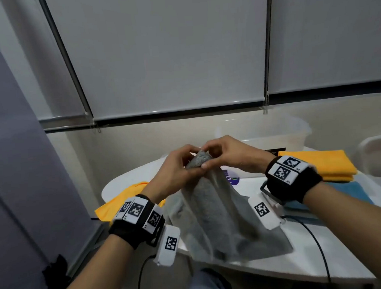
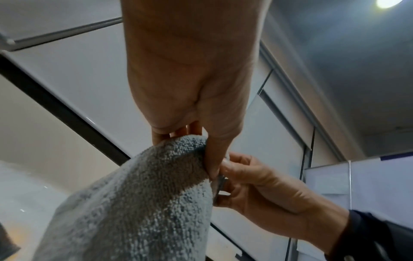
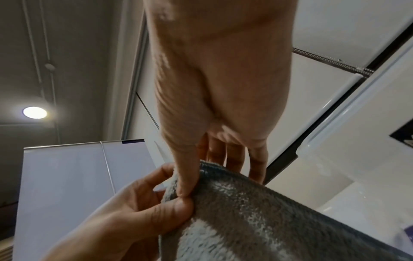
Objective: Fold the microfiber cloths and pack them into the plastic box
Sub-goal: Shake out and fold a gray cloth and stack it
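Four cloths show: one grey cloth point(image 1: 213, 212), two yellow cloths point(image 1: 320, 165) point(image 1: 126, 197), one blue cloth point(image 1: 353, 192). One plastic box point(image 1: 295, 131), one table point(image 1: 303, 260), two hands point(image 1: 175, 172) point(image 1: 228, 153).

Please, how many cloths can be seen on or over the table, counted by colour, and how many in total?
Grey cloth, held up by both hands: 1
Orange cloths, one loose on the left, one folded on the right: 2
Blue cloth, lying flat under the folded orange one: 1
Total: 4
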`<state>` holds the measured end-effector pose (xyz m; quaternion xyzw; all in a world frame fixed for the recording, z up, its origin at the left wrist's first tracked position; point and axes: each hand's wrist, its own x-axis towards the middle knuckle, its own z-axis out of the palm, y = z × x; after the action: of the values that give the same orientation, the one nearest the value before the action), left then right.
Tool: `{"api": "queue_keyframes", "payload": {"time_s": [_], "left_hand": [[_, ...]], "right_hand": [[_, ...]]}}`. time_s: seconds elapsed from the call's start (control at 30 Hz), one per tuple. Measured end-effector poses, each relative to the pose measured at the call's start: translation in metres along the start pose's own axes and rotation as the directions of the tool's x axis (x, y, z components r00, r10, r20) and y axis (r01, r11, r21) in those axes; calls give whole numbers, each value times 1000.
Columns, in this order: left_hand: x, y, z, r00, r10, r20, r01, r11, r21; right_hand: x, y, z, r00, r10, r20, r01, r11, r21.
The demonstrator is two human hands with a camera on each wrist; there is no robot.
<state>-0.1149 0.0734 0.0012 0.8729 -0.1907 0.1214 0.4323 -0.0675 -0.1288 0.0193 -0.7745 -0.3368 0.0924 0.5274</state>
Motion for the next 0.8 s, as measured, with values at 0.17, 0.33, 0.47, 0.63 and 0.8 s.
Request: {"api": "queue_keyframes", "payload": {"time_s": [0.17,0.33,0.47,0.63,0.8], "left_hand": [[6,10,6,997,-68,25,68,998,4],[12,23,11,997,-70,-29,60,967,-247],[22,40,11,991,4,-133,-42,958,-285],[28,49,10,987,46,-154,-88,957,-277],[30,52,7,996,16,-91,-42,955,-294]], "right_hand": [[-10,-7,-23,995,13,-103,-16,1000,-27],[-20,-16,-35,986,-28,-164,30,999,14],[-18,-20,-38,972,0,-235,19,997,79],[-19,-23,-42,953,-33,-300,60,995,81],[-20,-24,-44,948,-89,-304,102,994,27]]}}
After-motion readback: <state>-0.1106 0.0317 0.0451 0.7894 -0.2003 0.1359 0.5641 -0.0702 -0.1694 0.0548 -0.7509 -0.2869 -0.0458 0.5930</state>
